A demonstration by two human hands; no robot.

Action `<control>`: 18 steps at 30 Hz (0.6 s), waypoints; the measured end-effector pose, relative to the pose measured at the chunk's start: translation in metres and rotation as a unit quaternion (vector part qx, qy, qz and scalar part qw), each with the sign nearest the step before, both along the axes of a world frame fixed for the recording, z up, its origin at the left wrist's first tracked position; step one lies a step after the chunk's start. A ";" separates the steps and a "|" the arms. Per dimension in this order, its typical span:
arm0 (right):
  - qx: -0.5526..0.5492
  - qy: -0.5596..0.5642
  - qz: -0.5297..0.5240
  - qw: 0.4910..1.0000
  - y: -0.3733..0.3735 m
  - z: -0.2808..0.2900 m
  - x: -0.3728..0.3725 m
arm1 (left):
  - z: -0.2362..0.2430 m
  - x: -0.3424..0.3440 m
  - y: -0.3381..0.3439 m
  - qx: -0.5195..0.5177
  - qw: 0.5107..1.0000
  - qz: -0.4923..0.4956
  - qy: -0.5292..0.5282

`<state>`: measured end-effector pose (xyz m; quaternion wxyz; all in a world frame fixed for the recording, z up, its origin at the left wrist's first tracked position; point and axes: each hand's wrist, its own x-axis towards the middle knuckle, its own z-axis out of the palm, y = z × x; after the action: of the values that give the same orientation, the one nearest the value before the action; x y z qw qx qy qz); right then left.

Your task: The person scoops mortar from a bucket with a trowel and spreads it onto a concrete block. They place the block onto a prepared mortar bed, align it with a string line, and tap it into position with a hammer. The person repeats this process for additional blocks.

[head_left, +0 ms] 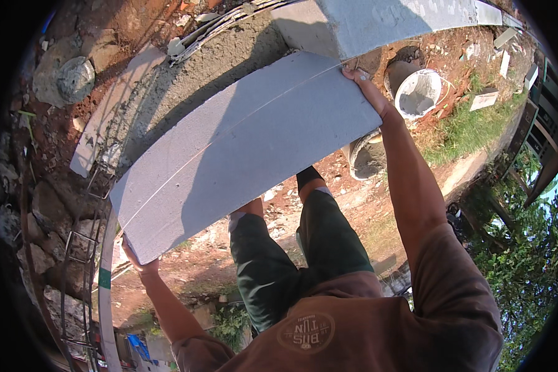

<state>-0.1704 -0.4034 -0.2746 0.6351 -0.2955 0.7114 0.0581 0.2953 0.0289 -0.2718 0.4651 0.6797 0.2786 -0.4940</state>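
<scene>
A large grey lightweight concrete block (pixel 266 149) is held level in front of me, one end in each hand. My left hand (pixel 137 257) grips its near left corner, with the fingers partly hidden behind the end. Around the right end, my right hand (pixel 367 87) is closed with its fingertips by the far corner. Across the block's face runs a thin taut string (pixel 195 158). Just beyond it lies a rough bed of wet grey mortar (pixel 229 56). A laid grey block (pixel 384 25) stands at the far right end of that bed, close to the held block's corner.
To the right, a white bucket (pixel 418 94) holds grey mortar, and a second bucket (pixel 367 158) sits partly under the block. A steel rebar cage (pixel 84 266) and a long board with a green band (pixel 105 279) stand left. Rubble and red soil (pixel 353 198) surround my legs.
</scene>
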 end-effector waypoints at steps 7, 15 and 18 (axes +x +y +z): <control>0.018 -0.013 -0.020 1.000 0.010 -0.006 -0.013 | 0.001 -0.010 0.025 -0.004 0.999 -0.007 -0.034; 0.055 -0.085 -0.037 0.994 0.048 -0.057 -0.097 | 0.051 -0.088 0.031 -0.026 0.997 0.001 -0.072; 0.034 -0.074 -0.027 0.996 0.067 -0.074 -0.110 | 0.051 -0.127 0.032 -0.038 0.992 -0.046 -0.111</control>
<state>-0.2809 -0.3363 -0.3489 0.6969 -0.2574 0.6679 0.0434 0.1681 0.0604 -0.2211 0.4952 0.7243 0.1748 -0.4468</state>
